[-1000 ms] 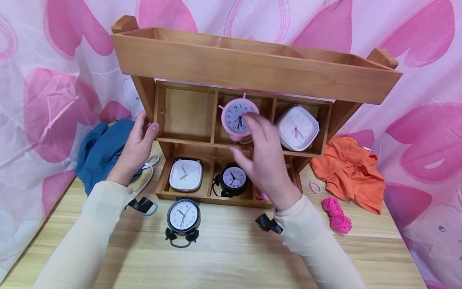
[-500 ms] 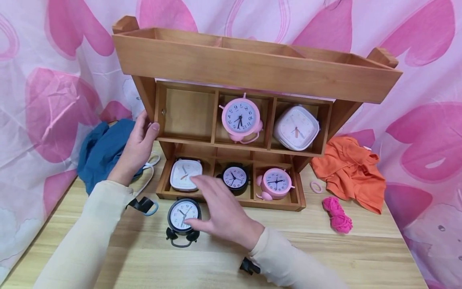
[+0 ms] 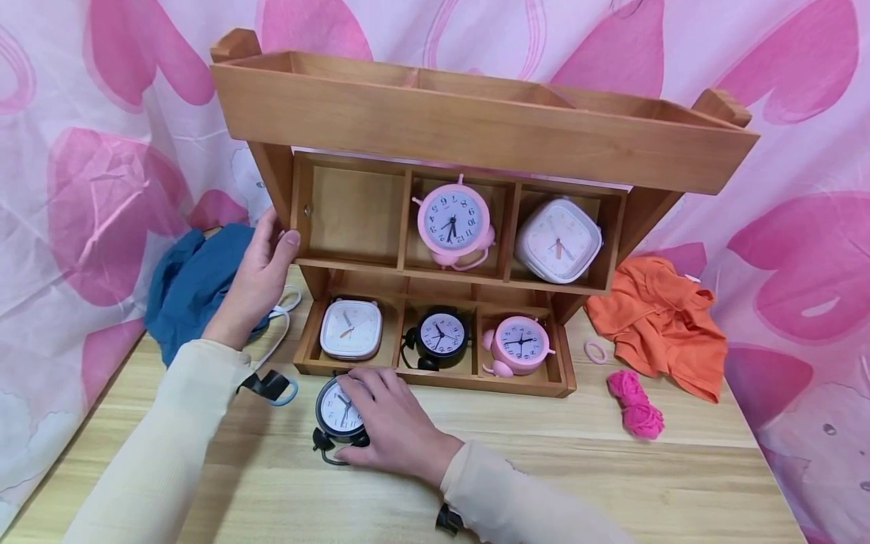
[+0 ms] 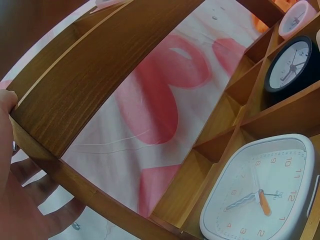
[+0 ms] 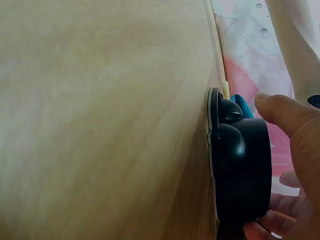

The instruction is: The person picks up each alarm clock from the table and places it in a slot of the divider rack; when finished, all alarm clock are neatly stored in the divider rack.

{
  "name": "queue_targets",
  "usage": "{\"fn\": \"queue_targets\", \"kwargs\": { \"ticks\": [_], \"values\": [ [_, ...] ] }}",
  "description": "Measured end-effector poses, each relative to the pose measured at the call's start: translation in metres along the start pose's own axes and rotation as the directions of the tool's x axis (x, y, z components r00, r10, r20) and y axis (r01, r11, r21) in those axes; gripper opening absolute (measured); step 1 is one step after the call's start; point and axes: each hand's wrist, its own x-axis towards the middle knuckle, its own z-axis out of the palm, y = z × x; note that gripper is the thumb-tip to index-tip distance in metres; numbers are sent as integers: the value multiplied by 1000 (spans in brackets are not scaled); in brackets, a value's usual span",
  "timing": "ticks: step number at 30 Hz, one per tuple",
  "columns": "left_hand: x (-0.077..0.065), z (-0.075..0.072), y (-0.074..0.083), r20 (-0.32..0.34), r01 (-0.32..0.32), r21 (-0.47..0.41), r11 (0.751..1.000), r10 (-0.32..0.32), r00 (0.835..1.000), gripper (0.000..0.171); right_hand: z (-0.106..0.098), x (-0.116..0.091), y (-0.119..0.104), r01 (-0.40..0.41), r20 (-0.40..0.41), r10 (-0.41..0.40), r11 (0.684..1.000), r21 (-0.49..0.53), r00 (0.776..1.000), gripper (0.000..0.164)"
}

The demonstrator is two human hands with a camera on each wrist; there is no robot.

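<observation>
A black twin-bell alarm clock (image 3: 337,406) lies face up on the table, its bells toward the person. My right hand (image 3: 401,427) reaches over its right side, fingers at the far edge and thumb by the bells. The right wrist view shows the fingers curled at the lower side of the black case (image 5: 245,170), with the thumb close to the opposite side. My left hand (image 3: 257,272) grips the left side of a wooden shelf (image 3: 476,121), thumb in front; in the left wrist view its fingers (image 4: 42,192) reach behind the side board.
The middle tier holds a pink alarm clock (image 3: 454,219) and a white clock (image 3: 560,240). Below stand a white clock (image 3: 350,328), a black one (image 3: 442,336) and a pink one (image 3: 519,344). Blue cloth (image 3: 197,287), orange cloth (image 3: 662,325) and pink yarn (image 3: 635,404) flank the shelf.
My right hand has come away from the pink clock on the middle tier, moving down and left to the black alarm clock on the table. The left hand has stayed on the shelf.
</observation>
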Motion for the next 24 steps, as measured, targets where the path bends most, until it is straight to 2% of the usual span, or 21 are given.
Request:
{"fn": "queue_targets", "kwargs": {
  "ticks": [6, 13, 18, 24],
  "values": [
    [0, 0, -1, -1, 2, 3, 1000, -2, 1000, 58, 1, 1, -4, -52, 14, 52, 998, -27, 999, 97],
    [0, -1, 0, 1, 7, 0, 1000, -7, 1000, 58, 0, -1, -8, -116, 54, 118, 992, -39, 991, 110],
    [0, -1, 0, -1, 2, -7, 1000, -2, 1000, 58, 2, -3, -8, -110, 41, 114, 990, -85, 993, 105],
    [0, -1, 0, 2, 14, -5, 1000, -14, 1000, 58, -1, -7, -5, -104, 36, 104, 995, 1, 994, 99]
  ]
}}
